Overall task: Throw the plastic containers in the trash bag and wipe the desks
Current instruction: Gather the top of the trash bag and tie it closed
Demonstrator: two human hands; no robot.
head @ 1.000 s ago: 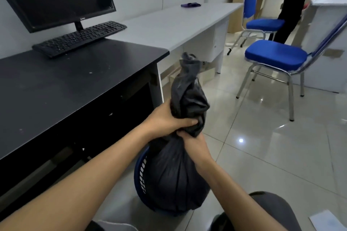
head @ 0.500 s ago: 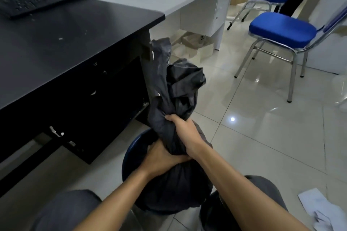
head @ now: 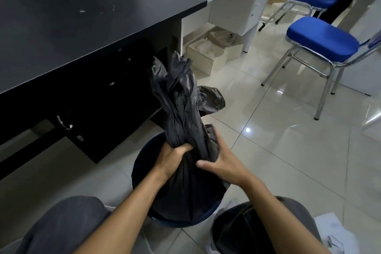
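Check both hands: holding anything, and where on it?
Both grip the black trash bag at its gathered neck: left hand clenched around it, right hand wrapped alongside.

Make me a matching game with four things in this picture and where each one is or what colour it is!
Things:
1. trash bag
2. near chair seat
3. desk top on the left
4. bin

Clues:
A. black and flat, beside the grey-white desk
B. bright blue, on shiny metal legs
C. squeezed at its neck by the left hand and right hand
D. round, dark blue, on the floor, with the bag sitting in it

Pairs: 1-C, 2-B, 3-A, 4-D
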